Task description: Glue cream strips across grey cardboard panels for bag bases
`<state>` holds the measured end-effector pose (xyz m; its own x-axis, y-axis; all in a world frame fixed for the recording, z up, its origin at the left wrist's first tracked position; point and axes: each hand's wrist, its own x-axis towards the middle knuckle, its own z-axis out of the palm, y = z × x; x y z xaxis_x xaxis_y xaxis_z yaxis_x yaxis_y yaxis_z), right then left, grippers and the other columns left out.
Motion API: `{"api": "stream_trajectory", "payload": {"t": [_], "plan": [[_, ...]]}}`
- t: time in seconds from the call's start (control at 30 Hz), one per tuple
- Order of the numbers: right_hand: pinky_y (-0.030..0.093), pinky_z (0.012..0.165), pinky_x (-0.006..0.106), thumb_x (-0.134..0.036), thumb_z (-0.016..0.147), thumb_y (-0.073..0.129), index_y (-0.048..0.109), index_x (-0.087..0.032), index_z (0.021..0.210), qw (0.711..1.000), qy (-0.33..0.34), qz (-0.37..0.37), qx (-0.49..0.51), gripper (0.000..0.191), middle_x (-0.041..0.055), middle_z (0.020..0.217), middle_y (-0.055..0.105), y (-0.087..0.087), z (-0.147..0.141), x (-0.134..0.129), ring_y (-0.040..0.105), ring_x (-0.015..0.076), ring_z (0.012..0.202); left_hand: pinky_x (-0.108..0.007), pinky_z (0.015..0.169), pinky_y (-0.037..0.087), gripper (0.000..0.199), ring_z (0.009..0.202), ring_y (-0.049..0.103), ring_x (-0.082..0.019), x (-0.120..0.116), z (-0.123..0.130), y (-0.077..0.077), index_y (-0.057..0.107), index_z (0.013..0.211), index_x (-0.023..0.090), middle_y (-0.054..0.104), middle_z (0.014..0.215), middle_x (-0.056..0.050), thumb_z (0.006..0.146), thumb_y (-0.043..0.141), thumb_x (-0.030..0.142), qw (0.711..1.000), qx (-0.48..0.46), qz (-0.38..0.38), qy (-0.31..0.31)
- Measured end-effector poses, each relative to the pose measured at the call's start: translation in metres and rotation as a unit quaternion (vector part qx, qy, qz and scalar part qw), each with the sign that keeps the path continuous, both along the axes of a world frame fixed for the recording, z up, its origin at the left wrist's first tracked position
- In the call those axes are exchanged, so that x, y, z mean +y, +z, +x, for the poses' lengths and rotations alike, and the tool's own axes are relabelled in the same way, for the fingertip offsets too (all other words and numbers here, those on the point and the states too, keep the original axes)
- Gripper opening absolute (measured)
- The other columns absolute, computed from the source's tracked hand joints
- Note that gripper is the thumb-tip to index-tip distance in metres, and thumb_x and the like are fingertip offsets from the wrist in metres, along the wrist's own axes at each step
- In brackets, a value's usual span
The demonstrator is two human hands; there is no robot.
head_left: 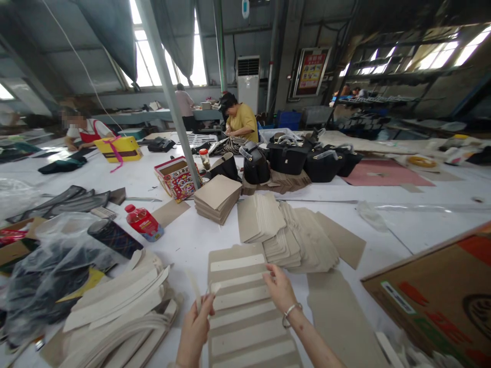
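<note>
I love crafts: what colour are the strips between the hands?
The strips are off-white, seen in the head view.

Your strips are off-white, and the sheet under them is grey-beige. You face a red bottle, a dark plaid roll, black handbags and a yellow box.

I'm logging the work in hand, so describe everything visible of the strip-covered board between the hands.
The board is flat, grey-beige and cardboard-like; whether one sheet or several overlapping is unclear. Pale strips cross it in rows, bare bands between. It lies on the white table, its near end out of view. The right hand appears to touch a strip near its right edge; the left hand is by its left edge, contact unclear.
</note>
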<state>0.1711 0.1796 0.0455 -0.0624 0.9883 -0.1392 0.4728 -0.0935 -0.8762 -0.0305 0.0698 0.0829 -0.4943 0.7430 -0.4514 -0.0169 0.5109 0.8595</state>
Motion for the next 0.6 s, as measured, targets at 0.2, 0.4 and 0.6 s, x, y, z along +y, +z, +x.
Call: {"api": "stream_trajectory", "payload": {"t": [0.2,0.4,0.6], "plan": [[0.045,0.062,0.028,-0.043,0.072,0.056,0.06,-0.014,0.083,0.971,0.095,-0.11,0.19,0.031,0.0068,0.076,0.065,0.029,-0.032,-0.03,0.059,0.0174,0.067,-0.016,0.036,0.01,0.04,0.036,0.017,-0.002,0.008,0.021,0.022,0.05,0.066,0.017,0.029,0.043,0.01,0.065,0.057,0.056,0.986,-0.153,0.066,0.019],[0.047,0.067,0.028,-0.047,0.072,0.06,0.057,-0.017,0.103,0.92,0.111,-0.145,0.346,0.043,0.0072,0.092,0.063,0.064,-0.066,-0.085,0.059,0.0178,0.076,-0.019,0.045,0.035,0.04,0.054,0.051,-0.01,0.005,0.056,0.032,0.059,0.08,0.017,0.06,0.068,0.0,0.062,0.065,0.051,0.951,-0.275,0.1,0.103],[0.044,0.051,0.023,-0.056,0.074,0.052,0.06,-0.017,0.085,0.943,0.046,-0.132,0.302,0.041,0.0022,0.066,0.06,0.077,-0.061,-0.088,0.054,0.0147,0.057,-0.023,0.044,0.036,0.056,0.051,0.051,-0.013,-0.01,0.071,0.033,0.063,0.091,0.014,0.06,0.06,-0.003,0.063,0.057,0.063,0.975,-0.217,0.051,0.01]]}}
